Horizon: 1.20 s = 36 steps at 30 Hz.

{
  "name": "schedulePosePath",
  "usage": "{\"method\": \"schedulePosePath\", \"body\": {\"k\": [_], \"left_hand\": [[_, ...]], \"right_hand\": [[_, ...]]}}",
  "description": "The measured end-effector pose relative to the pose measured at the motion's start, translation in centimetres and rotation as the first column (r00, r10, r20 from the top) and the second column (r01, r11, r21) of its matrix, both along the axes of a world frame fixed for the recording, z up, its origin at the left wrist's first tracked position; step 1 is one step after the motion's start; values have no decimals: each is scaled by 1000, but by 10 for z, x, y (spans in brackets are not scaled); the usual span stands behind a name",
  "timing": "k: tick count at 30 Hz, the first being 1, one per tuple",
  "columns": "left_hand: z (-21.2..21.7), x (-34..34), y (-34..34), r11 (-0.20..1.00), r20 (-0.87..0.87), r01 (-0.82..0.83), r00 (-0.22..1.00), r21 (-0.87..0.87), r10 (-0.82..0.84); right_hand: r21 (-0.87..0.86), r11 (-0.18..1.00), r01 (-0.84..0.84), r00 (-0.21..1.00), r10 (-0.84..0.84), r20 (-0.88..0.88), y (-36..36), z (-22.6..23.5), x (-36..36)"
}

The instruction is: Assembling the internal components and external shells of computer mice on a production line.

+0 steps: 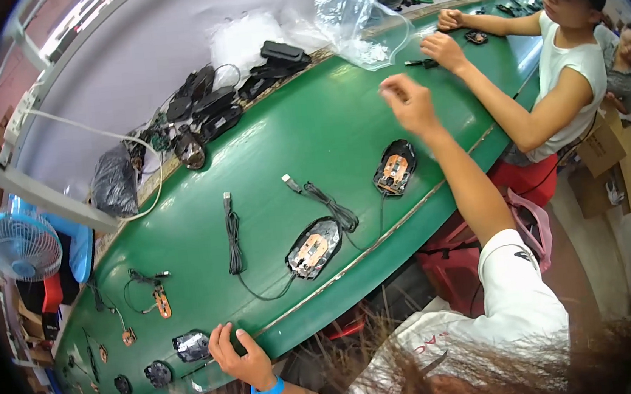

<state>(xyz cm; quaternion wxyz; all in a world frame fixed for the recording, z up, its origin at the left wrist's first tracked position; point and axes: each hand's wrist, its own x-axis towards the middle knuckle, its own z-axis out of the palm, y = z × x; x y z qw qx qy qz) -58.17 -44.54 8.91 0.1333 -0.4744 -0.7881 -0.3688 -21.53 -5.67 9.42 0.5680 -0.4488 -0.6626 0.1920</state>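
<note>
- The left hand [244, 359] rests on the near edge of the green table [309, 129], fingers curled over the edge. It holds nothing that can be seen.
- A small dark mouse part [191, 346] lies just beside this hand, on its left side.
- The right hand [409, 104] is raised over the table, far forward. Its fingers are pinched narrow; whether something small is between them cannot be told.
- An open mouse base [395, 168] with an orange board lies just below the right hand, nearer to the person. Its long axis points away from the person, a little to the right.
- A second open mouse base [313, 249], with a bundled black cable [234, 235] to its left, lies between the two hands. The right hand is nearer to the first base; the second base is about equally far from both hands.
- A clear plastic bag [348, 27], crumpled, lies beyond the right hand, at the far edge of the table. A black bag [114, 182] is far left of it.
- Brown cardboard boxes [616, 160] stand to the right of the right arm, behind a co-worker's hands [444, 48]. No label can be read by shape or colour.
</note>
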Motion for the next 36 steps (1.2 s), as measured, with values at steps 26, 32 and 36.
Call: {"method": "schedulePosePath", "body": {"k": [26,32,36], "left_hand": [[3,3,-4,997,63,-25,998,-68,29],[4,2,-6,997,50,-30,998,-70,34],[5,4,-1,998,49,-23,998,-63,26]], "right_hand": [[1,931,-364,810,316,493,-24,10,-7],[-42,921,-388,778,351,521,-27,7,-14],[-58,913,-403,777,375,506,-24,4,-10]]}}
